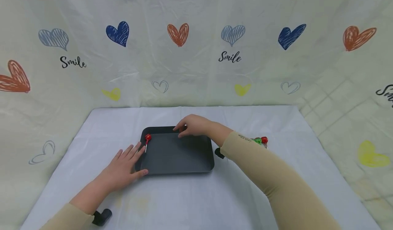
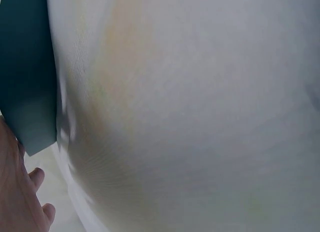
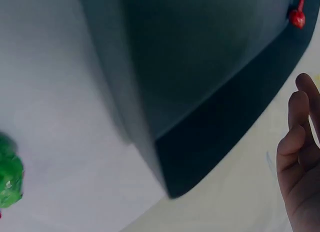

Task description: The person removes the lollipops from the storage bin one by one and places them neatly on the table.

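A dark grey rectangular tray [image 1: 178, 156] lies on the white-covered table. Inside it, by the left wall, is a red lollipop [image 1: 148, 137] with its stick toward the near side. My left hand [image 1: 124, 170] rests at the tray's left edge, fingers straight and spread, thumb at the near left corner. Over the far part of the tray hovers my right hand [image 1: 194, 125], its fingers loosely bent with nothing visible between them. In the right wrist view these fingers [image 3: 299, 111] appear beyond the tray's rim, apart from the lollipop [image 3: 297, 18].
Right of the tray, partly behind my right sleeve, lie a green-wrapped lollipop [image 1: 258, 140] and a red-wrapped one [image 1: 264, 140]. A black wrist camera [image 1: 102, 217] shows at my left wrist. A white curtain [image 1: 199, 70] with printed hearts hangs behind the table.
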Demonstrator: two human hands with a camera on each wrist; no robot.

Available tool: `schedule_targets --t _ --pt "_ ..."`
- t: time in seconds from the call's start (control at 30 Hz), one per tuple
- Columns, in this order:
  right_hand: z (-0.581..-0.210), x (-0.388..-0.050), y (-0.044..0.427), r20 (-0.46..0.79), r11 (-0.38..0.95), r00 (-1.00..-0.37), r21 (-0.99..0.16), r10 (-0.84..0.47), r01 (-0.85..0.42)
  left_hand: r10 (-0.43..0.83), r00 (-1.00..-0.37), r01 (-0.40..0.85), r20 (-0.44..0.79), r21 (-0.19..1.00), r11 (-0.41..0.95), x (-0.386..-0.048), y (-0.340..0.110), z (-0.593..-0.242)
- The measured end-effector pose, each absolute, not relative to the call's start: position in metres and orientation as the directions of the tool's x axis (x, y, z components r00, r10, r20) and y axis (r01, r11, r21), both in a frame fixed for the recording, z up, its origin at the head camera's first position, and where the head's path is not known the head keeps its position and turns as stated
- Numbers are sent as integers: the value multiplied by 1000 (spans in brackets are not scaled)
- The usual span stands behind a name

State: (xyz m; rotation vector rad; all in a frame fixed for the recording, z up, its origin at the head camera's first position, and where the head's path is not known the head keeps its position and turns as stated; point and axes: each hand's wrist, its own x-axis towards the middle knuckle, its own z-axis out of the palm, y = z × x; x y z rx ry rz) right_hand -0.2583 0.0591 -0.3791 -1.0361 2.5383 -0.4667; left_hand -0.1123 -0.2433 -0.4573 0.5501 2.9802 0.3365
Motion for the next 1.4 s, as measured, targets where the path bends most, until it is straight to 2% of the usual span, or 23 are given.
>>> schedule_targets --t 0.2,0.63,0.9,1.4 --pt "-386 -256 27 -206 674 -645 -323 -736 -665 360 -931 339 -56 227 913 -114 -244 -458" --pt "-411 -253 -26 -253 665 -620 -172 -743 -727 363 -928 338 -84 220 915 -112 -244 -453" --pt "-418 -254 -46 -241 627 -590 -121 -771 -770 367 -927 342 -79 227 912 -112 -244 -454" --pt "-419 -247 -62 -340 653 -597 -69 -726 -755 365 -927 337 -89 231 913 -113 -244 -454"
